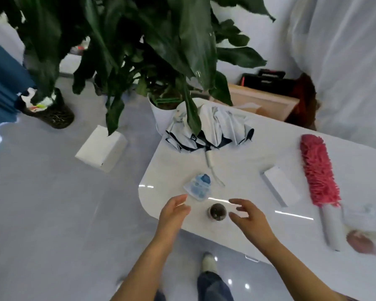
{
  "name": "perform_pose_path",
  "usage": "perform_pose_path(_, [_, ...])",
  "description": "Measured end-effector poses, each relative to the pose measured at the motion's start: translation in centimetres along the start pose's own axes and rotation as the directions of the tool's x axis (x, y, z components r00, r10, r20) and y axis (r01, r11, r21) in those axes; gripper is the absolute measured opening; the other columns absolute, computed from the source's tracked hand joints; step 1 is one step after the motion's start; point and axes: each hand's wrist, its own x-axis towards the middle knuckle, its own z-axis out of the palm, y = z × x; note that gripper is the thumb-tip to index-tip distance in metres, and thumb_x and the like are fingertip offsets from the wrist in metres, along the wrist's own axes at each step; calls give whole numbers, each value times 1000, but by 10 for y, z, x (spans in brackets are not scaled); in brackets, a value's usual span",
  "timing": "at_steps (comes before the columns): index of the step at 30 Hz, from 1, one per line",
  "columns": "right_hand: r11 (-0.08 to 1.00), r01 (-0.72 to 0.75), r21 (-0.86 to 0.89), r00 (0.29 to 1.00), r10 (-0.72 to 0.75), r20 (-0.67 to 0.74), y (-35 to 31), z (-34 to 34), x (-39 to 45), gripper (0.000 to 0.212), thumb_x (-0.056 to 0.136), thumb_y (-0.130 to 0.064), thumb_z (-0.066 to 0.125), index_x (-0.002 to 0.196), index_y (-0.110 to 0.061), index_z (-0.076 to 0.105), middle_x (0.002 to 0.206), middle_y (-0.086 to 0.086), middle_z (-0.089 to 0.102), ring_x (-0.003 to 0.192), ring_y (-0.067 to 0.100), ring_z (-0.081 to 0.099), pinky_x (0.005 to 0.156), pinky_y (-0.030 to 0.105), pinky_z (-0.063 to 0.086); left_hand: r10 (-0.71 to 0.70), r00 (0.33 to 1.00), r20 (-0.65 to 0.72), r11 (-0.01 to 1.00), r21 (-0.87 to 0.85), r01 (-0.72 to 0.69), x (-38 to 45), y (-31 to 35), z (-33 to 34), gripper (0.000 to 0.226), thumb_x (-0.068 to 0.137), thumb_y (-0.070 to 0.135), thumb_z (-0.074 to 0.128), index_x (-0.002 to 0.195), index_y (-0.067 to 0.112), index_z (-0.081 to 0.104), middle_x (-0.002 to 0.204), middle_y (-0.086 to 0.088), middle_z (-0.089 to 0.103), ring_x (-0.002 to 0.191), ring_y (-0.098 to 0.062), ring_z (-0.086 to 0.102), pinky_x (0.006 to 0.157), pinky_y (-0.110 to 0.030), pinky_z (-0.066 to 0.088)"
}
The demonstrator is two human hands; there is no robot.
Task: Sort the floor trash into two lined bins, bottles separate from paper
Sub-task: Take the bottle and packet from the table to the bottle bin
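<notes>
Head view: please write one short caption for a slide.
Both open hands reach for a small cup on the white table.

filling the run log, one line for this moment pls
left hand open | right hand open | both flank small dark cup on white table | nothing held

Both forearms were bare to the edge of the view, with no sleeve, watch or ring showing on the left hand [174, 210] or the right hand [249, 216]. Below them appeared loose faded blue denim trousers [213, 285] and a pale, soft-looking rounded shoe [208, 261].
</notes>
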Motion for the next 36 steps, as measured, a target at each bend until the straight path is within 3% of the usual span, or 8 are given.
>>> perform_pose_path(6, [968,87,-235,988,-53,147,79,56,74,68,82,-34,69,141,-24,36,152,0,27,138,17,29,104,16,20,-16,991,-132,977,208,44,114,-50,26,44,85,7,65,124,21,51,133,-1,48,115,-13,46,90,-24,38])
perform_pose_path(12, [991,133,-35,990,-131,42,122,91,107,22,89,-24,62,110,-26,54,118,-9,55,107,16,55,89,20,43,233,970,-65,690,714,-117,214,-96,53,67,81,27,72,140,21,40,147,-6,37,134,-27,32,108,-39,34])
perform_pose_path(19, [981,195,-9,981,-195,-13,139,106,96,27,89,-32,61,113,-30,50,117,-12,53,104,5,53,84,15,49,322,943,-82,572,811,-124,263,-121,65,55,83,35,69,132,20,49,127,-5,56,114,-24,50,91,-35,44])
perform_pose_path(22, [982,183,35,983,-182,-22,137,105,95,31,88,-28,63,116,-31,49,113,-12,56,103,4,55,83,11,47,317,935,-159,658,747,-96,251,-128,59,17,86,28,66,92,14,60,93,-1,61,85,-18,58,61,-16,40])
perform_pose_path(26, [990,105,92,994,-101,-43,130,100,94,27,89,-27,62,112,-30,50,106,-13,59,97,3,58,78,7,45,266,935,-236,809,582,-83,214,-122,41,23,87,23,66,75,9,51,77,2,52,71,-11,54,48,-8,39])
perform_pose_path(30, [976,-38,213,986,72,-152,101,84,80,21,90,-27,59,107,-19,50,90,-9,61,84,17,60,68,16,46,160,930,-331,940,338,-41,155,-93,11,23,84,14,69,70,9,52,72,0,52,66,-10,53,58,-8,44])
perform_pose_path(33, [976,32,215,988,1,-152,54,74,52,16,89,-30,59,102,-23,51,90,-8,62,85,21,61,72,33,53,-20,931,-365,999,28,33,100,-77,-24,19,83,16,71,72,16,55,89,-9,64,85,-24,64,72,-31,52])
perform_pose_path(36, [969,115,219,985,-84,-149,-2,71,18,15,87,-28,62,100,-26,53,92,-6,63,87,15,61,71,30,53,-82,920,-383,990,-135,32,44,-61,-63,14,86,18,68,87,9,57,99,-13,67,87,-22,67,66,-27,54])
